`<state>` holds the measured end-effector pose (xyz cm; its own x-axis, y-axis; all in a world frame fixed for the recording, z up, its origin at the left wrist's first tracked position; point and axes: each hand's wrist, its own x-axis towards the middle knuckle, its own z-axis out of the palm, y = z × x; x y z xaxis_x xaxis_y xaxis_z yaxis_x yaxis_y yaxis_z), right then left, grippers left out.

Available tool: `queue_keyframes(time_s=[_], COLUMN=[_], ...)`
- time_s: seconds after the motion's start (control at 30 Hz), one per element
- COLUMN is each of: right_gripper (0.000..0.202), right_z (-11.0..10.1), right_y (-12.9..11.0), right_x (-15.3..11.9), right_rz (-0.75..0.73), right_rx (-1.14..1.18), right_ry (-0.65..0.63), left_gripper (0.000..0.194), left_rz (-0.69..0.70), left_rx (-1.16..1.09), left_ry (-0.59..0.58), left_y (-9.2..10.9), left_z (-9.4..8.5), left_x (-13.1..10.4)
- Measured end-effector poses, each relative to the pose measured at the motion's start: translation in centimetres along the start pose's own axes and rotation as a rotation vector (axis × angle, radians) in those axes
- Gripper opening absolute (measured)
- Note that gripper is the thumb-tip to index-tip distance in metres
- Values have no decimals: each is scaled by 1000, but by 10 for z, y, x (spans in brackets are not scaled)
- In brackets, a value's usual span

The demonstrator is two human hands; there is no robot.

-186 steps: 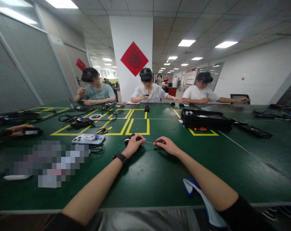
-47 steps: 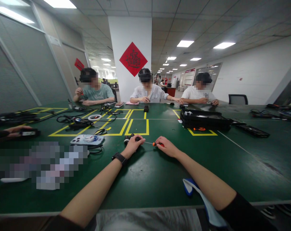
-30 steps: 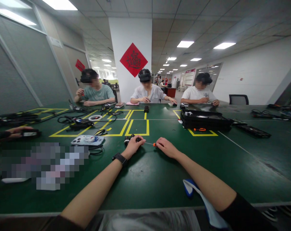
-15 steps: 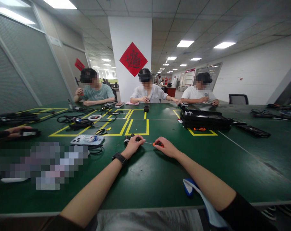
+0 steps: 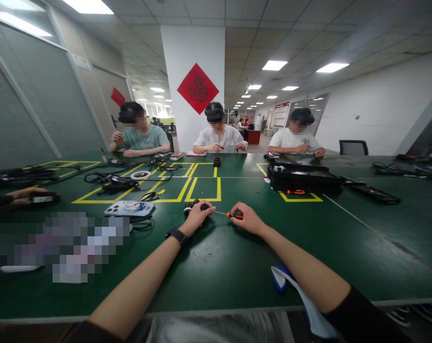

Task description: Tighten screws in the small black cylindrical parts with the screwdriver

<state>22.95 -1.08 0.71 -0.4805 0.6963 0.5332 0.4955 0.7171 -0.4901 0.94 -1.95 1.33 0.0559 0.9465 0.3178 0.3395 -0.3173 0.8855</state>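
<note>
Gripping a black part (image 5: pixel 188 208) firmly in the left grip (image 5: pixel 198 218), near mid-table; closed with the right grip (image 5: pixel 250 220) around a screwdriver (image 5: pixel 235 216), pointing its shaft leftward. Can't tell about contact at the tip. Could slip and jab the left grip if pushed askew; could roll the part if held too lightly. Sitting at a green table (image 5: pixel 216 281) with yellow tape (image 5: pixel 205 199) and a black tray (image 5: pixel 305 181), facing three people (image 5: pixel 221 136) and a white pillar (image 5: pixel 192 45) under bright lights (image 5: pixel 275 65).
</note>
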Motion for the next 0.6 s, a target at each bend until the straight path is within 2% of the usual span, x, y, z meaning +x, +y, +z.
queue_keyframes(time_s=[0.23,0.37,0.47,0.6], right_gripper=[19,18,24,17], right_z=[6,4,2,-1], right_y=[4,6,8,10], right_x=[2,3,4,4], right_rz=[114,95,89,76], right_rx=[149,50,-21,-23], right_ry=[-55,-49,-69,-83], left_gripper=[30,29,30,30], left_rz=[3,-7,-11,11], left_rx=[18,21,22,20], left_ry=[-9,5,24,21], left_y=[1,3,4,2], left_z=[-1,-1,0,1], left_x=[0,0,-1,0])
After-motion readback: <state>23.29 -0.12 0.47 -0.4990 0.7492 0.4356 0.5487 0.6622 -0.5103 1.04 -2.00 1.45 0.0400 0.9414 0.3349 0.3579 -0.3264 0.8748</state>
